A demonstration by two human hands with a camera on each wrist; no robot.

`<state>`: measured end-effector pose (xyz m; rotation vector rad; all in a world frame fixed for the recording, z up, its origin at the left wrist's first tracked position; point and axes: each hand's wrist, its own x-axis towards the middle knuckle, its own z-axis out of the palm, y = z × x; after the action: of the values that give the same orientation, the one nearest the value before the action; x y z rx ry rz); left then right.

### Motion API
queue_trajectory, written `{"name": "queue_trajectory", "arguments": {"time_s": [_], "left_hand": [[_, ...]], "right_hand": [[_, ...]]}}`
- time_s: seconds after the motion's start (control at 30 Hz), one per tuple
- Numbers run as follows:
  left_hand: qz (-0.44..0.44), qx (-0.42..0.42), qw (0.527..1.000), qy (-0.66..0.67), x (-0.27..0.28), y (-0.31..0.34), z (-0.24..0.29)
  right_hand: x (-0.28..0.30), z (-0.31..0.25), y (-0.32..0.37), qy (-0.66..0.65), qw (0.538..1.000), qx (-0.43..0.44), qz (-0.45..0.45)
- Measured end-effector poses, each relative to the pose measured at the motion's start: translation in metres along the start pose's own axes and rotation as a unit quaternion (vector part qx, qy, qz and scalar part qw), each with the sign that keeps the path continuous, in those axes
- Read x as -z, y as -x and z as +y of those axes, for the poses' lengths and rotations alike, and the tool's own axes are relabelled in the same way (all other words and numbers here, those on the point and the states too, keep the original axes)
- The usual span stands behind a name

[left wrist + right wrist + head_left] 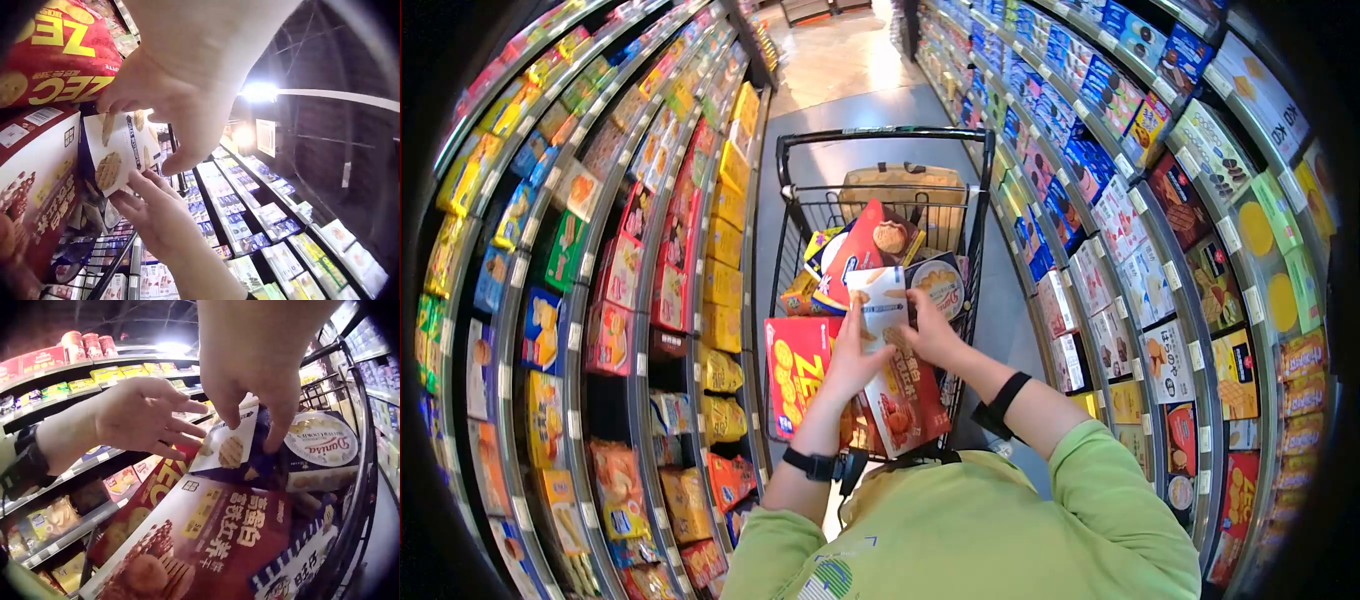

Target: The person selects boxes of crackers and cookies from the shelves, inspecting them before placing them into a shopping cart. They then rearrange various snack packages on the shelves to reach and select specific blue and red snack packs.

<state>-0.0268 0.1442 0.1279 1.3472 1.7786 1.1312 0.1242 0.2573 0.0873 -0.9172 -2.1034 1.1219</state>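
A white and blue box with waffle-like biscuits point(874, 288) is between both hands above a loaded shopping cart point(785, 190). In the right wrist view the right hand point(256, 375) pinches this box point(222, 453) at its edge, thumb on one face and fingers on the other. The left hand point(858, 352) is at the box's other side; in the left wrist view its fingers point(125, 94) lie against the box's edge. Just below stands a red and white box with Chinese print point(231, 519), and a red ZEC box point(798, 370) is to the left.
Packed shelves line the aisle on the left point(630, 260) and right point(1120, 250). In the cart are a red triangular-looking package point(865, 250), a Danisa cookie box point(322, 447) and a brown bag point(905, 190) at the far end. Pale floor point(830, 60) lies beyond.
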Motion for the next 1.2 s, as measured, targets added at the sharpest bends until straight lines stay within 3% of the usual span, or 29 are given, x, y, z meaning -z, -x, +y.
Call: {"name": "queue_trajectory", "arguments": {"time_s": [0.03, 0.1, 0.17, 0.23, 0.3, 0.43, 0.57, 0.63, 0.73, 0.77, 0.83, 0.9, 1.1, 1.17, 1.2], "left_hand": [[0.004, -0.037, 0.997, -0.061, -0.003, 0.002, -0.004], [0.011, -0.027, 0.993, -0.111, -0.001, 0.005, -0.01], [0.018, -0.015, 0.985, -0.169, 0.005, 0.004, 0.005], [0.031, -0.1, 0.988, -0.11, 0.004, -0.004, 0.026], [-0.018, -0.07, 0.996, -0.051, -0.01, -0.013, 0.057], [-0.168, -0.158, 0.973, 0.007, -0.069, -0.027, 0.123], [-0.421, -0.258, 0.87, -0.013, -0.139, -0.026, 0.174], [-0.54, -0.236, 0.807, -0.041, -0.17, -0.021, 0.205], [-0.61, -0.22, 0.759, -0.061, -0.229, -0.015, 0.23], [-0.612, -0.222, 0.756, -0.061, -0.252, -0.014, 0.233], [-0.595, -0.266, 0.755, -0.066, -0.309, -0.016, 0.235], [-0.552, -0.28, 0.786, 0.002, -0.386, -0.013, 0.254], [-0.492, -0.31, 0.812, 0.047, -0.521, -0.023, 0.302], [-0.494, -0.228, 0.834, 0.094, -0.545, -0.021, 0.32], [-0.492, -0.191, 0.842, 0.11, -0.56, -0.022, 0.324]], "right_hand": [[-0.002, 0.0, 0.006, -0.02, 1.0, 0.013, 0.0], [-0.004, 0.014, 0.013, 0.028, 0.999, 0.024, 0.017], [0.017, 0.001, 0.023, -0.013, 1.0, -0.01, 0.015], [0.039, -0.001, 0.038, -0.019, 0.999, -0.006, 0.04], [0.072, -0.008, 0.061, 0.007, 0.997, -0.019, 0.079], [0.131, 0.004, 0.131, 0.042, 0.978, -0.125, 0.163], [0.177, 0.002, 0.219, 0.033, 0.935, -0.247, 0.253], [0.202, -0.006, 0.262, 0.044, 0.894, -0.319, 0.312], [0.237, 0.014, 0.326, 0.064, 0.846, -0.34, 0.406], [0.253, 0.009, 0.34, 0.069, 0.821, -0.357, 0.44], [0.286, 0.028, 0.371, 0.124, 0.783, -0.31, 0.526], [0.344, 0.039, 0.396, 0.122, 0.73, -0.259, 0.62], [0.443, 0.067, 0.413, 0.181, 0.635, -0.195, 0.725], [0.465, 0.081, 0.417, 0.143, 0.637, -0.205, 0.729], [0.475, 0.088, 0.42, 0.19, 0.637, -0.241, 0.707]]}}
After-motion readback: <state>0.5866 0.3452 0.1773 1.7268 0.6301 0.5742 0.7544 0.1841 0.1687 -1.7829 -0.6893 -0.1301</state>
